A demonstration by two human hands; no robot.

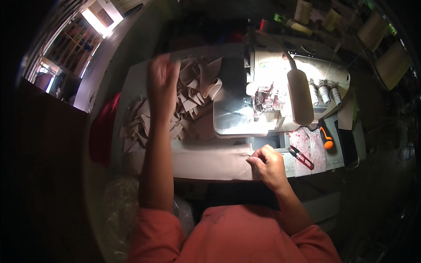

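The right hand (269, 164) is pinching the near cloth (206, 165), seemingly positioning it; aligning is likely needing the left hand (162, 76), grip unclear.

The left hand (163, 75) is blurred. The lamp head (300, 98) hides a part of the sewing machine (341, 80). The lower edge cuts the coral shirt (241, 234).

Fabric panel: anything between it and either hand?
Right hand: nothing visible; it pinches the fabric panel near its right end. Left hand: raised, blurred; the strip heap lies on the table partly between it and the panel in this view.
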